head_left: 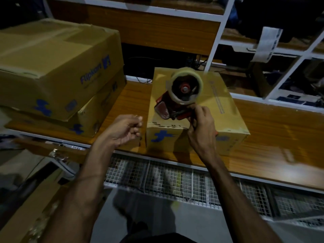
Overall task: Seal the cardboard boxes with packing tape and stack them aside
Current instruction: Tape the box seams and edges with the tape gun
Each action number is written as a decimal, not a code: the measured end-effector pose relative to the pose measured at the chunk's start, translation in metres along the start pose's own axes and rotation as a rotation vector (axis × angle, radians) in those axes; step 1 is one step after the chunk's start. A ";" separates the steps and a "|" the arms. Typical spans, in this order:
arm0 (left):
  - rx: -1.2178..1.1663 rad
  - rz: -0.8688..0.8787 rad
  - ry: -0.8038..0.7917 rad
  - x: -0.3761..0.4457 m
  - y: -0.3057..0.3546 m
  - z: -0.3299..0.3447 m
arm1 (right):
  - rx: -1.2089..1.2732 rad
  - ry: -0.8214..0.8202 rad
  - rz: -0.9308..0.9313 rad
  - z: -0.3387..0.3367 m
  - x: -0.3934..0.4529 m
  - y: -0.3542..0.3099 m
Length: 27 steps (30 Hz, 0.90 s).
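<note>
1. Table (pixel 273 155): runs left to right across the middle of the view; shelving (pixel 222 20) stands behind it.
2. Small box (pixel 219 95): sits on the table, near its front edge, centre of view.
3. Tape dispenser (pixel 177 102): rests on top of the small box, toward its left half, roll to the rear.
4. Right hand (pixel 201 127): at the dispenser's near end, over the small box's front edge.
5. Left hand (pixel 126 128): just left of the small box, apart from it.
6. Upper large box (pixel 52 67): lies on the lower large box (pixel 98 109), both on the table's left end, well left of the small box.
7. Wire mesh basket (pixel 175 179): below the table's front edge.
</note>
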<state>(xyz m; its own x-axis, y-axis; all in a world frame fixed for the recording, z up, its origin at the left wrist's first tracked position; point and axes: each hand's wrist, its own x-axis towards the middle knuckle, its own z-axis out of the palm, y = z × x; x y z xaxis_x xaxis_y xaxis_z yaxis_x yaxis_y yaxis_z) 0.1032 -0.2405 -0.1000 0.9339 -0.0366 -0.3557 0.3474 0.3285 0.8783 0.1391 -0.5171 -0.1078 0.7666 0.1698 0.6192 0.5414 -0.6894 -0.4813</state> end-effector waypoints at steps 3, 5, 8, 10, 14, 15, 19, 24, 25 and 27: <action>-0.045 -0.007 0.062 -0.005 -0.003 -0.041 | -0.021 0.043 0.093 -0.009 0.008 0.016; -0.055 -0.036 0.028 0.001 -0.010 -0.049 | -0.025 0.036 0.103 -0.013 0.009 0.023; -0.124 -0.089 -0.027 0.018 -0.020 -0.046 | -0.028 0.053 0.132 -0.011 0.006 0.029; -0.169 -0.130 -0.044 0.028 -0.024 -0.045 | -0.026 0.065 0.170 -0.011 0.004 0.033; -0.164 -0.158 -0.070 0.047 -0.037 -0.052 | -0.024 0.047 0.163 -0.012 -0.004 0.042; -0.163 -0.174 -0.079 0.050 -0.041 -0.054 | -0.022 0.037 0.166 -0.011 -0.007 0.043; -0.202 -0.258 -0.091 0.057 -0.060 -0.053 | -0.002 0.002 0.190 -0.009 -0.017 0.050; -0.226 -0.259 -0.157 0.063 -0.078 -0.043 | -0.024 -0.014 0.194 -0.008 -0.022 0.059; -0.214 -0.254 -0.159 0.064 -0.079 -0.041 | -0.020 -0.012 0.195 -0.008 -0.022 0.060; -0.217 -0.259 -0.143 0.067 -0.082 -0.038 | -0.018 -0.013 0.193 -0.007 -0.022 0.062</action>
<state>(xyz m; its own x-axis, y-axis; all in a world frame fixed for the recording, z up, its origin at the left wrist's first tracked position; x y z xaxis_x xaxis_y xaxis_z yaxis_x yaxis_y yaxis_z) 0.1340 -0.2338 -0.2079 0.8250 -0.2717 -0.4955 0.5622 0.4834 0.6710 0.1530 -0.5682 -0.1467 0.8598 0.0421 0.5088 0.3780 -0.7224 -0.5790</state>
